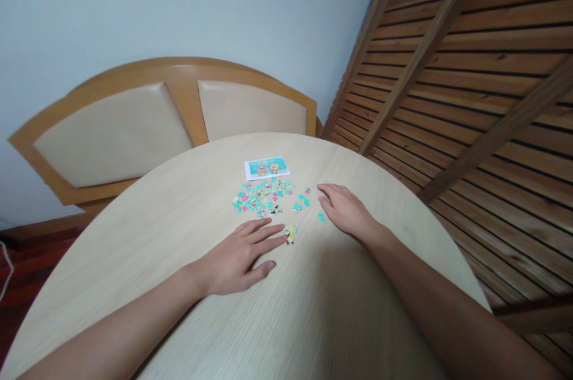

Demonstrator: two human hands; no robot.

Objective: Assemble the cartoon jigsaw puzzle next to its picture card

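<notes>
My left hand lies on the table with its fingers spread. Its fingertips touch the left edge of a small joined group of yellow jigsaw pieces. To the right, my right hand rests with fingers stretched out and holds nothing that I can see. Close by it are a few loose turquoise pieces and a pinkish piece. Beyond my left hand spreads a pile of jigsaw pieces in turquoise, pink and yellow. Behind the pile lies a picture card with cartoon figures on turquoise.
The round pale wooden table fills the lower view. Past its far edge stands a bench back with cream padded panels, against a pale wall. A slatted wooden screen rises along the right side.
</notes>
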